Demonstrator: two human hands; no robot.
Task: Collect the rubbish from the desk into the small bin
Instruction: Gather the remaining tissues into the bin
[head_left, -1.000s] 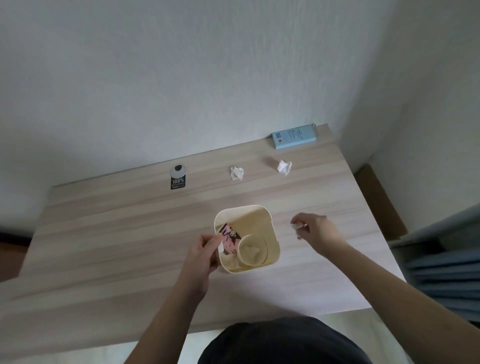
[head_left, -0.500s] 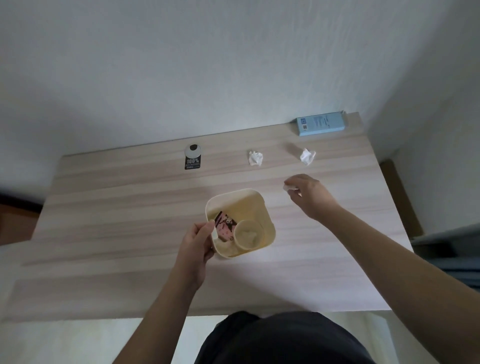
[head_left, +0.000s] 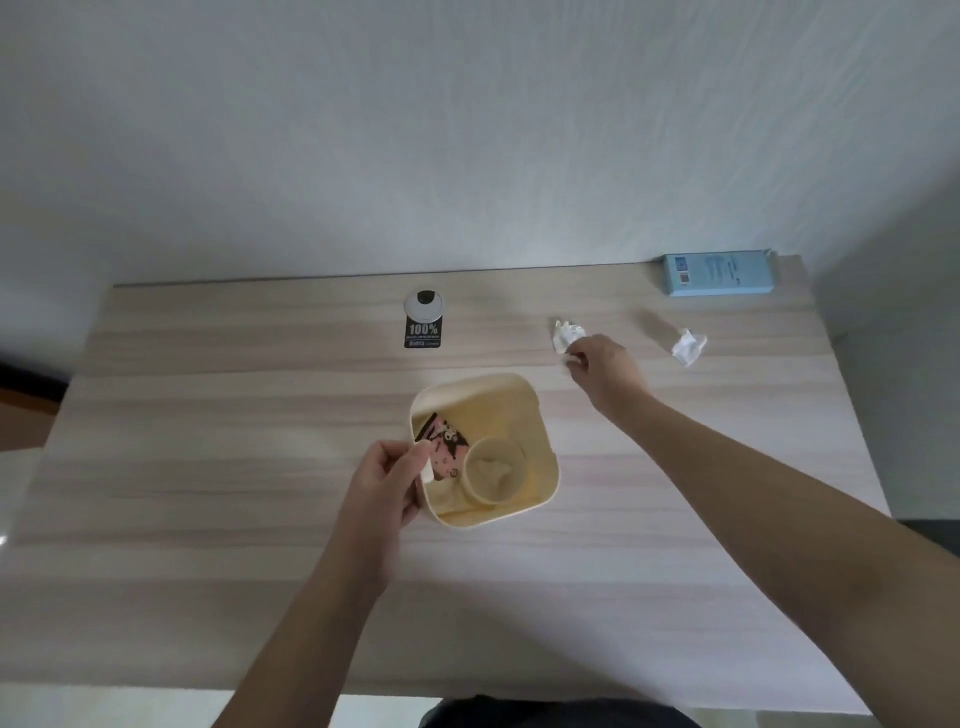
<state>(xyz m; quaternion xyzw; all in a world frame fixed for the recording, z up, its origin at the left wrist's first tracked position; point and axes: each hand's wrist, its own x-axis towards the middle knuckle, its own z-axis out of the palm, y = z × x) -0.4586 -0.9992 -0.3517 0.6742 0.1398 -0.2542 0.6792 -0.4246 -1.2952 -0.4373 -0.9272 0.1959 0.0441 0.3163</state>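
A small cream bin (head_left: 540, 415) stands in the middle of the wooden desk (head_left: 208, 519). Inside it lie a pink and black wrapper (head_left: 445, 447) and a paper cup (head_left: 496, 470). My left hand (head_left: 387, 483) grips the bin's left rim. My right hand (head_left: 605, 366) reaches to the far side of the desk, fingers pinched on a small white scrap and touching a crumpled white tissue (head_left: 565, 333). A second crumpled tissue (head_left: 688, 347) lies further right, apart from the hand.
A black tag with a white round top (head_left: 423, 325) lies at the back centre. A light blue box (head_left: 719, 274) rests at the back right corner against the white wall. The desk's right edge drops off near the wall.
My right hand has moved away from beside the bin toward the back of the desk and now reaches the nearer crumpled tissue. My left hand stays on the bin's rim.
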